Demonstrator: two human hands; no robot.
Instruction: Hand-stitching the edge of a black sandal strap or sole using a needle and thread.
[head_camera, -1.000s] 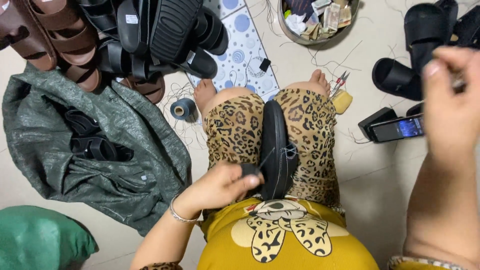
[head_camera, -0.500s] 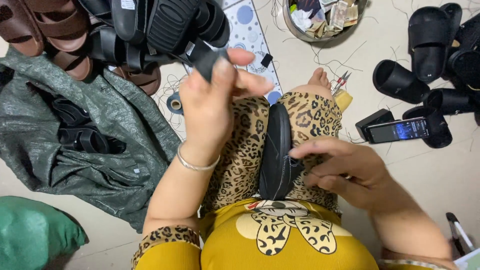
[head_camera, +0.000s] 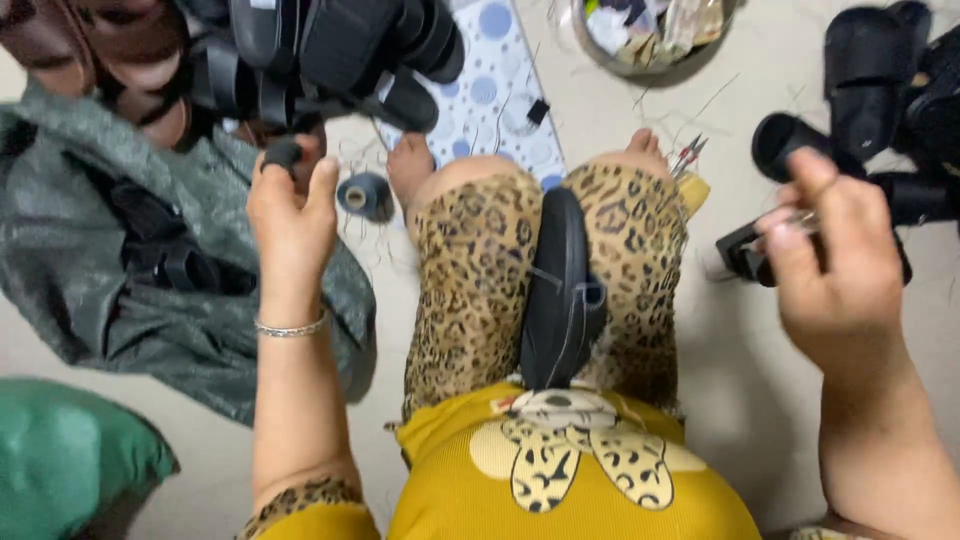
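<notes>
Sandal work sits in our lap: we wedge the black rubber sandal (head_camera: 560, 300) on edge between our leopard-print knees, freeing both hands. Left of it, our left hand (head_camera: 290, 215) pinches a small black strap piece (head_camera: 283, 153) in closed fingers. Right of it, our right hand (head_camera: 835, 265) is raised, fingers pinched together on something thin we cannot make out.

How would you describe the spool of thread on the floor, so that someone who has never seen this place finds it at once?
Start from the leopard-print legs in the middle and go to the bare foot on the person's left. The spool of thread lies on the pale floor beside that foot, near the left hand. It is a small dark blue-grey cylinder, while the black things around it are sandals.
</notes>
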